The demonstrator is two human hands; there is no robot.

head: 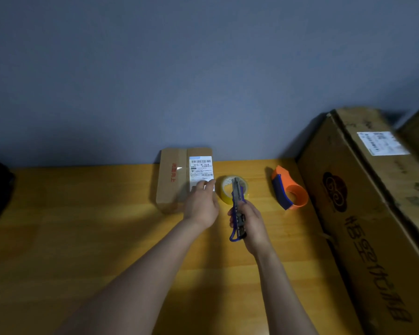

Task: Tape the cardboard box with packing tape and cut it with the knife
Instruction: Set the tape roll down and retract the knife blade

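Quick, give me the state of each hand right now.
Left hand: open, fingers resting flat on the small brown cardboard box, holding nothing.
Right hand: closed, grip around the blue utility knife.

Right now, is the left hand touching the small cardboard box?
Touching. The head view shows the left hand lying on the small cardboard box, fingertips on its white label, no gap visible. The right hand holds the knife clear of it.

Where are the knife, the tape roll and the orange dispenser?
knife (pixel 237 209): head view, blue handle.
tape roll (pixel 226 189): head view, left rim.
orange dispenser (pixel 298 195): head view, round orange hub.
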